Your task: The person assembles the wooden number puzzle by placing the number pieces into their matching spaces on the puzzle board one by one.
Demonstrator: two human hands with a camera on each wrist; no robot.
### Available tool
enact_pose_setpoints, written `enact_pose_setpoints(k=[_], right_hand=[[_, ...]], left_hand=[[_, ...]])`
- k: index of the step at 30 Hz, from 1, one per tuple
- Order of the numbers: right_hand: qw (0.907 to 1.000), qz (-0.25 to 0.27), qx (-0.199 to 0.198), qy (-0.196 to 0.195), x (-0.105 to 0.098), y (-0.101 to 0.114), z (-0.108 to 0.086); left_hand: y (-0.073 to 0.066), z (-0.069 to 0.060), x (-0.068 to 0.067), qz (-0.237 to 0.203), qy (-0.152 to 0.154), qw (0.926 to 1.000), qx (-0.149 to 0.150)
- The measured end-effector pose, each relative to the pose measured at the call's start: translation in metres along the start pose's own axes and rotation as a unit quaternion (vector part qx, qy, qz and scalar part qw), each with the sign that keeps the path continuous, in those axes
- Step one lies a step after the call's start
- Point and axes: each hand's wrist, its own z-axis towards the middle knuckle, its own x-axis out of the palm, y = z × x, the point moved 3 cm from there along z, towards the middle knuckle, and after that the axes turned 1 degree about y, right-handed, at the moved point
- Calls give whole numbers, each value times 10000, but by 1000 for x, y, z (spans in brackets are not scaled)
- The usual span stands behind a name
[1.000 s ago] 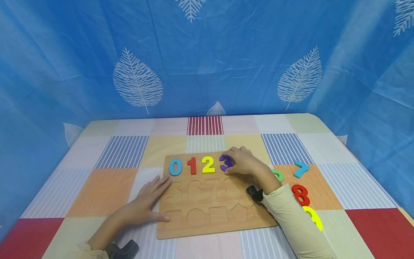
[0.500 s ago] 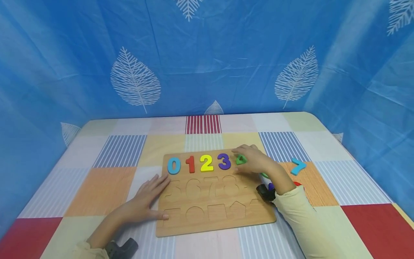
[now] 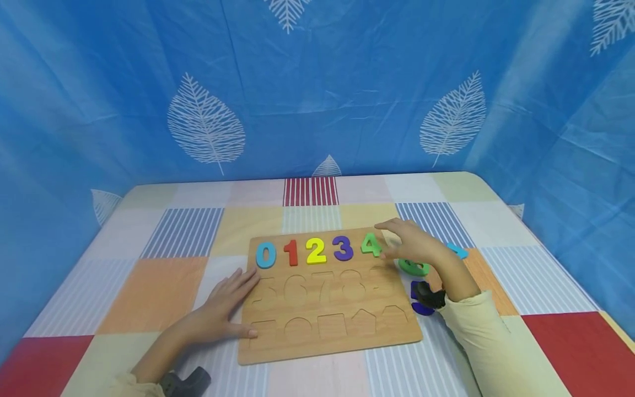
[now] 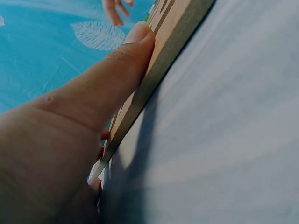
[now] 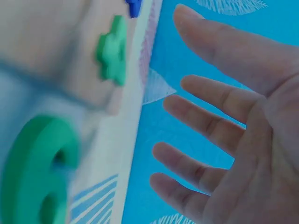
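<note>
Board [image 3: 324, 345] under relaxed left hand [image 3: 225, 310], right hand [image 3: 416, 242] released near green 4 [image 3: 371, 251], palm [image 5: 266, 172] only in right-wrist view

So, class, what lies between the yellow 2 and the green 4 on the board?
The purple 3 lies between the yellow 2 and the green 4; the head view shows it.

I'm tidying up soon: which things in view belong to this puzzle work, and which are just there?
Puzzle work:
wooden number board
blue 0
red 1
yellow 2
purple 3
green 4
loose green piece, loose purple piece, loose blue piece (all partly hidden)

Just there:
patchwork tablecloth
blue leaf-print curtain
black wrist devices
</note>
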Motion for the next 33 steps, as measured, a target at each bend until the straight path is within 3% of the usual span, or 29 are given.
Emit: enact_pose_setpoints(k=[6,11,16,23,33], right_hand=[[9992,-278,130,240,2,-19,-18],[9978,-125,557,333,-7,-33,-26],[9974,-38,629,353,-16,-44,-37],[9989,229,313,268,-9,-48,-61],[9992,-33,-25,401,3,-35,-85]], left_hand=[[-2,-3,-5,28,-6,10000,-43],[1,-6,-6,30,-42,10000,-72],[5,-6,-2,42,-61,10000,-50],[5,-5,1,-42,-72,10000,-8],[2,-1,2,51,9,10000,-9]])
